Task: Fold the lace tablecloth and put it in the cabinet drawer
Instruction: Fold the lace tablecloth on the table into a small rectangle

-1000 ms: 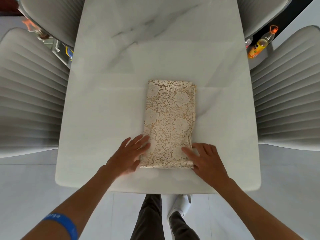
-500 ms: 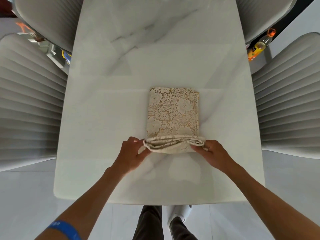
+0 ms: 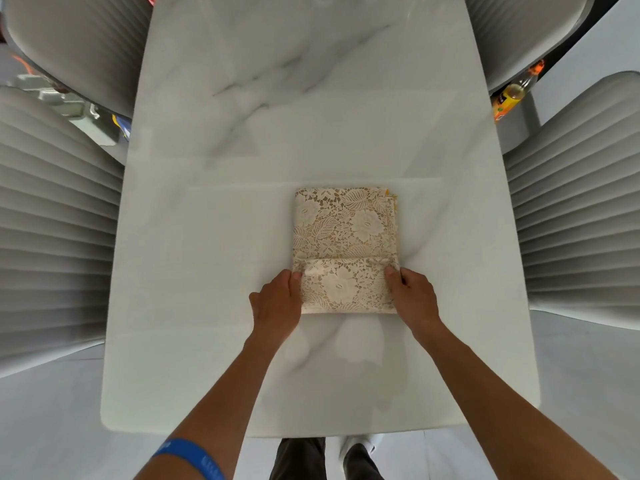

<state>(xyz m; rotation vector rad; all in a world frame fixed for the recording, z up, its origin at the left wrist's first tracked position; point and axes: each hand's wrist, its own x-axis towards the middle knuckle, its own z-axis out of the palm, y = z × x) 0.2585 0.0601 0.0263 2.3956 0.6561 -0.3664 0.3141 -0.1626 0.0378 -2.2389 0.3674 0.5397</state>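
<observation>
Currently left hand [image 3: 277, 301] and right hand [image 3: 414, 296] each pinch a corner of the lace tablecloth's [image 3: 344, 233] near flap on the marble table [image 3: 207, 271]; best carry both corners level to the far edge, then flatten.

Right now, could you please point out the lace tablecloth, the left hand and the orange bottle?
lace tablecloth [image 3: 344, 226], head view, on its flat upper panel.
left hand [image 3: 277, 303], head view, on the back of the hand.
orange bottle [image 3: 509, 98], head view, on its labelled body.
</observation>
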